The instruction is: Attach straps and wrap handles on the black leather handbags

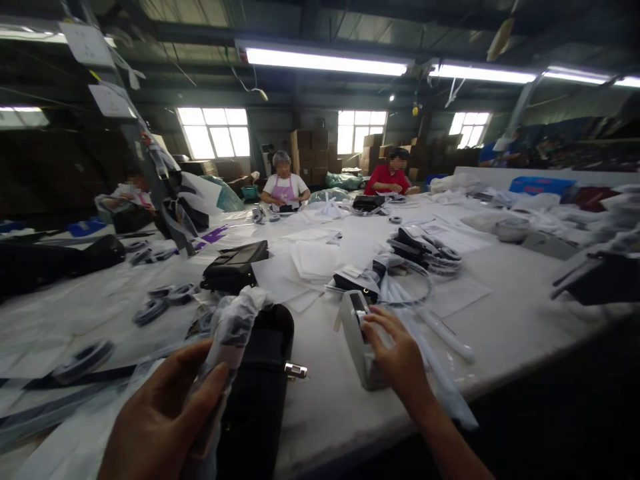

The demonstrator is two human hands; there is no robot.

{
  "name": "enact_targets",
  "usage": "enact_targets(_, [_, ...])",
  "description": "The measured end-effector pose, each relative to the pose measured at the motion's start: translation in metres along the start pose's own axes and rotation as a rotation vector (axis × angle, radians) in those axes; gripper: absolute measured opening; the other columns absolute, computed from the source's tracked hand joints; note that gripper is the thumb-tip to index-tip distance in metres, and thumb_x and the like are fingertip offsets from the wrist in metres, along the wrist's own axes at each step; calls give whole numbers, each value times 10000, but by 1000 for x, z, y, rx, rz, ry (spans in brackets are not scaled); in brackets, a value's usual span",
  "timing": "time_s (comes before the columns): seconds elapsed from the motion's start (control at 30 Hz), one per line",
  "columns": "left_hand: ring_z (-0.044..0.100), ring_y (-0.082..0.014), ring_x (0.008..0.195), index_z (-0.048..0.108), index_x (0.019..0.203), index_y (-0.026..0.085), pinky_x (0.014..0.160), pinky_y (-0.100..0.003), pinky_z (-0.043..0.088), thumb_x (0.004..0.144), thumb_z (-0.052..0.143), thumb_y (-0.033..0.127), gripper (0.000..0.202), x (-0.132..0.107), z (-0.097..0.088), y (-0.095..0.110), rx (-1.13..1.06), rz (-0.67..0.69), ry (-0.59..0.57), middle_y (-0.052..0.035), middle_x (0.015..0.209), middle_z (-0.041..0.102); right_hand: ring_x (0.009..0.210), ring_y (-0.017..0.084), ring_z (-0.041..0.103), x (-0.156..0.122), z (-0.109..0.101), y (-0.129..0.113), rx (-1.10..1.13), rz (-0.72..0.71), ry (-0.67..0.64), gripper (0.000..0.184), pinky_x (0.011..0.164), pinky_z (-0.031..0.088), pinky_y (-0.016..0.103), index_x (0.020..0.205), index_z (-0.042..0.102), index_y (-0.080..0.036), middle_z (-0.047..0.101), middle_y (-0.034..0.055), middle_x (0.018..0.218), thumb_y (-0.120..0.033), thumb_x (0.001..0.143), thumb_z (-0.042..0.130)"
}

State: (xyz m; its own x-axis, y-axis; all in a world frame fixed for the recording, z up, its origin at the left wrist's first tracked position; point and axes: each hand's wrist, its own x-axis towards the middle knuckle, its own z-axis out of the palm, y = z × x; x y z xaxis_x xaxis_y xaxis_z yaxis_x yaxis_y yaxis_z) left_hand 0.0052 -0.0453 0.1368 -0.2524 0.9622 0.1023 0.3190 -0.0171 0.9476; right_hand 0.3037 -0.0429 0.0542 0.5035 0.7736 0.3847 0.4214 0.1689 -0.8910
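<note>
My left hand (165,417) is closed round a strap wrapped in a clear plastic bag (233,327), thumb pressed on the plastic, at the near left. Under and beside it lies a black bag (260,387) with a small metal clasp (296,370). My right hand (395,353) rests on a grey tape dispenser (357,333) standing on the white table (500,320); its fingers curl over the dispenser's top near the tape. Clear plastic sleeves (435,333) lie just right of that hand.
Another black bag (235,267) sits further back, with sheets of white paper (315,257), rolled straps (150,310) at left and stacked black pieces (425,247) at right. Three people sit at the far end. A hanging rack of straps (160,180) stands left.
</note>
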Motion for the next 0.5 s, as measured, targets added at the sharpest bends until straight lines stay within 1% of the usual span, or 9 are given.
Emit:
enact_targets(0.03, [738,-281,880,708,1030,233,596,-223,594,634,763,547,509,3,-1,-3,7,9,-5,-25,973,779,1266,339,484,2,-10,18,-84,41,56,258,1144,257,511,855,771,-233,641,105,1267,-463,750,721])
enact_targets(0.1, [739,-278,874,711,1010,253,607,-229,602,634,759,552,483,6,-2,-9,22,35,-11,-8,958,778,1322,358,423,2,-23,46,-138,156,47,255,1170,198,499,748,774,-241,631,97,1291,-488,687,754])
enact_targets(0.13, [737,-276,882,711,1001,268,624,-235,607,642,754,551,459,7,-2,-10,33,44,-13,2,958,777,1323,359,428,1,-25,54,-136,206,16,254,1169,201,494,713,776,-247,640,91,1283,-498,675,757])
enact_targets(0.2, [732,-280,903,710,991,295,648,-253,615,659,740,551,420,7,0,-11,46,43,-3,18,961,774,1286,352,485,-2,-23,62,-106,266,-51,265,1147,246,494,685,784,-254,665,84,1257,-515,691,738])
enact_targets(0.27, [726,-297,926,705,993,309,665,-284,623,659,736,552,414,5,2,-8,61,17,-3,21,967,772,1221,346,556,-3,-18,60,-63,303,-97,309,1093,332,499,691,793,-242,677,93,1245,-534,727,699])
enact_targets(0.33, [713,-327,968,698,1001,306,694,-333,630,662,727,562,425,3,3,-6,59,-6,5,12,992,768,1180,340,594,-4,-16,53,-15,335,-121,355,1033,405,487,715,798,-222,673,104,1257,-549,758,667])
enact_targets(0.43, [697,-370,1007,688,1012,297,722,-413,633,679,700,585,440,1,1,-5,46,-10,38,-5,1030,761,1176,342,596,-9,-22,40,62,391,-111,361,1001,439,464,763,805,-211,675,106,1256,-556,738,700])
enact_targets(0.5, [712,-382,958,696,1002,287,680,-433,638,677,710,573,433,2,-1,-8,52,33,53,-16,1009,768,1191,345,581,-16,-29,31,121,427,-74,355,1004,438,451,815,808,-217,679,99,1252,-547,698,749])
